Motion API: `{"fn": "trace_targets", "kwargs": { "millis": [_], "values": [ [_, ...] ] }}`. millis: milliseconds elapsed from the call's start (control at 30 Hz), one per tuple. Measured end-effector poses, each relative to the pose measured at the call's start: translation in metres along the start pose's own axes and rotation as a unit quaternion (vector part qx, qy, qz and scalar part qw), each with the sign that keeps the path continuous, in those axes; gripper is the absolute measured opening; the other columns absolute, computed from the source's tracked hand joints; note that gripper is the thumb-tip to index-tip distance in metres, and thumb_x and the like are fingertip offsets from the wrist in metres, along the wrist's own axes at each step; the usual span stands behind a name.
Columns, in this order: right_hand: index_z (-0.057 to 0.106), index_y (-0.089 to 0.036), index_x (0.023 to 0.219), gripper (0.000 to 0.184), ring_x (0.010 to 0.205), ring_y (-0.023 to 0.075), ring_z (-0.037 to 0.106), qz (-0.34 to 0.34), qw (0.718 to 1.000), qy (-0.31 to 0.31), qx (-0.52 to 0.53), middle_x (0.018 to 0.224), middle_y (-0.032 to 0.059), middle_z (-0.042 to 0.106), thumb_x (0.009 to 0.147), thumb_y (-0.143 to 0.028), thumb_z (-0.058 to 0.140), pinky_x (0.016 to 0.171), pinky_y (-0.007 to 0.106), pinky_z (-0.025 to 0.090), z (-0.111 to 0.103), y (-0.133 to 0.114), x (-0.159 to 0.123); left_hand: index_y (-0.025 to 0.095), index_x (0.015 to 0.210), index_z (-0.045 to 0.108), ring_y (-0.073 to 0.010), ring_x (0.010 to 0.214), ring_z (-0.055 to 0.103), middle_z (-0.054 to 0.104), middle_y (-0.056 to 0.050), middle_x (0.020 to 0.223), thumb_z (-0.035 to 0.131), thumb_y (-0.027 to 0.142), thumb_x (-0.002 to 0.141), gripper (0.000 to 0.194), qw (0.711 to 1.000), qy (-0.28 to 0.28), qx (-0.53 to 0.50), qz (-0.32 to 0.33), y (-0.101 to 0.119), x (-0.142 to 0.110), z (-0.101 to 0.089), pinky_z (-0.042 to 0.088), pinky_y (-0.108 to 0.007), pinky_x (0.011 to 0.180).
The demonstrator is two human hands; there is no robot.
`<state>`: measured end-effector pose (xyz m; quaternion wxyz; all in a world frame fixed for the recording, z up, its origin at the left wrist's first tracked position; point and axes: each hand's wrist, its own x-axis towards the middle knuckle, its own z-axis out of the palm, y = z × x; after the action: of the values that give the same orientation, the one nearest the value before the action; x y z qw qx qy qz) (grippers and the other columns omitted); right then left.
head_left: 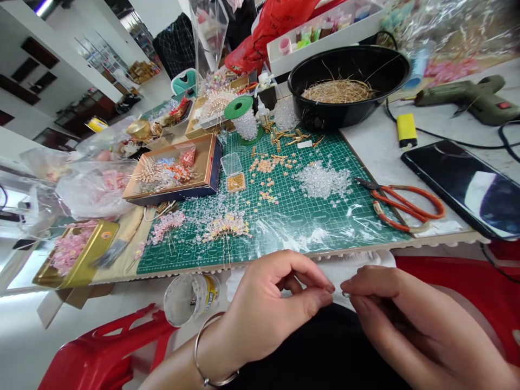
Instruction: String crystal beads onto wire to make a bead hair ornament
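My left hand (280, 303), with a bangle (199, 346) at the wrist, is in front of the table edge above my lap. Its thumb and index fingertips are pinched together; whatever they hold is too small to make out. Close by on its right, my right hand (406, 314) pinches a tiny clear bead (345, 294) between thumb and forefinger. The two sets of fingertips nearly meet. Beyond them on the green cutting mat (284, 227) lie a heap of clear beads (325, 180), small peach flower beads (266, 164), a yellow beaded hair comb (227, 226) and a pink beaded piece (168, 223).
Orange-handled pliers (410, 203) and a phone (467, 184) lie at the right, below a glue gun (467, 100). A black basin (325, 111) holds wire. A green spool (239, 107), a box of ornaments (174, 189) and a gold tin (93, 254) stand leftward.
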<state>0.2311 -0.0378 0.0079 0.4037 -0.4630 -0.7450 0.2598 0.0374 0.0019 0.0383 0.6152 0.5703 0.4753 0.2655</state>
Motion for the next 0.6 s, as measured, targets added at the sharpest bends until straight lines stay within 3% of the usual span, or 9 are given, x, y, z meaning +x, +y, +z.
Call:
{"fn": "trace_targets", "kwargs": {
  "millis": [200, 400, 600],
  "values": [
    [0.053, -0.027, 0.101, 0.022, 0.059, 0.0076, 0.068, -0.026, 1.000, -0.005, 0.002, 0.071, -0.0048, 0.068, 0.089, -0.009, 0.049, 0.055, 0.012, 0.054, -0.0008, 0.0005, 0.0041, 0.017, 0.082, 0.069, -0.0114, 0.072, 0.061, 0.069, -0.002, 0.080, 0.079, 0.019, 0.076, 0.012, 1.000, -0.004, -0.021, -0.005, 0.0013, 0.0012, 0.0018, 0.049, -0.023, 0.069],
    [0.052, -0.027, 0.098, 0.022, 0.068, 0.0067, 0.071, -0.022, 0.999, -0.029, 0.023, 0.077, -0.0048, 0.070, 0.090, -0.007, 0.049, 0.064, 0.011, 0.056, 0.0005, 0.0024, 0.0064, 0.018, 0.091, 0.072, -0.0097, 0.063, 0.063, 0.068, -0.001, 0.072, 0.072, 0.022, 0.083, 0.009, 0.991, -0.041, -0.098, -0.087, 0.0001, 0.0017, 0.0030, 0.049, -0.018, 0.057],
    [0.052, -0.026, 0.101, 0.021, 0.071, 0.0065, 0.071, -0.016, 0.999, -0.023, 0.020, 0.080, -0.0035, 0.071, 0.091, -0.008, 0.047, 0.067, 0.010, 0.055, 0.0023, 0.0031, 0.0074, 0.016, 0.089, 0.072, -0.0084, 0.059, 0.059, 0.068, -0.001, 0.069, 0.072, 0.026, 0.084, 0.011, 0.995, -0.026, -0.052, -0.086, 0.0027, 0.0029, 0.0015, 0.046, -0.017, 0.054]
  ]
}}
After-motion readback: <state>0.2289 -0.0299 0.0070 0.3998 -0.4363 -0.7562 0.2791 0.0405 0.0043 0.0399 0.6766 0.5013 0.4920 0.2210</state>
